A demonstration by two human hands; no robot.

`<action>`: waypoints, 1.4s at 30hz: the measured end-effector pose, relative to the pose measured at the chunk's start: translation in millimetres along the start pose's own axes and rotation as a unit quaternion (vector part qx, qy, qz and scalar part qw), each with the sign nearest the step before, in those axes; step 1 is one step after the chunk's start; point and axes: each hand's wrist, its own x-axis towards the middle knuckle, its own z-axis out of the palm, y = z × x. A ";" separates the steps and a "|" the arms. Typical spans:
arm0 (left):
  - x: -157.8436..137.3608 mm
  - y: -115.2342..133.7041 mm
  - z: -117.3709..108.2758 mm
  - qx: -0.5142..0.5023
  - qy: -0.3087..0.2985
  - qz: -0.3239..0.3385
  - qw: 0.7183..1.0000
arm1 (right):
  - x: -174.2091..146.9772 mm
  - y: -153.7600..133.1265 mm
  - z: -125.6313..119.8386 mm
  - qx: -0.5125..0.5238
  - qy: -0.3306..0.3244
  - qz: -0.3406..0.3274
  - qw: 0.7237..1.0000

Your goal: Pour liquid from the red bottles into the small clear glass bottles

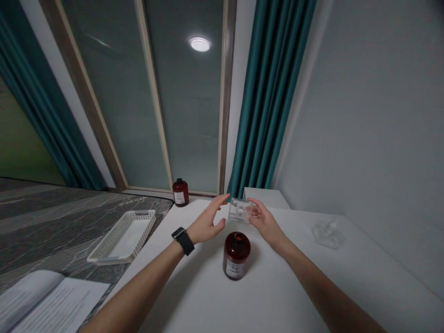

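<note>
A clear, see-through plastic box [239, 211] is held above the white table, just beyond a brown bottle [237, 252]. My right hand [265, 224] has its fingers and thumb closed on the box's right side. On the other side, my left hand [207, 222], with a black watch at the wrist, is open, its thumb and fingers apart near the box's left edge. Whether its fingertips touch the box I cannot tell. The brown bottle stands upright, uncapped, with a white label facing me.
Another brown bottle [180, 193], with a black top, stands at the table's far left corner. Crumpled clear plastic [328, 233] lies to the right. A white basket [97, 257] and an open book [58, 300] rest on the dark patterned surface at left.
</note>
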 end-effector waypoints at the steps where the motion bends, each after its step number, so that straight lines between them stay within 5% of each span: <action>1: 1.4 -1.8 -1.9 0.024 -0.004 0.006 1.000 | 1.9 -2.0 0.8 0.014 -0.001 0.024 1.000; 7: 6.2 -2.3 -5.8 0.050 -0.023 -0.019 0.998 | 4.9 -23.5 7.7 0.080 -0.046 0.095 0.991; 13: 0.7 -4.9 -1.0 -0.102 0.023 -0.067 0.992 | -1.7 -29.7 10.3 0.124 -0.079 0.134 0.980; 20: -9.8 -17.7 -6.8 -0.280 0.070 -0.182 0.940 | -28.9 -16.8 13.1 0.078 -0.017 0.098 0.992; 26: -33.6 -26.8 -1.9 -0.209 0.096 -0.198 0.953 | -61.0 6.8 20.7 0.057 -0.009 0.068 0.996; 33: -62.5 -47.5 15.8 -0.180 0.139 -0.219 0.949 | -78.3 13.9 33.9 0.036 -0.105 0.028 0.993; 42: -72.4 -43.5 11.2 -0.173 0.125 -0.205 0.955 | -77.4 12.5 29.6 0.008 -0.058 0.046 0.997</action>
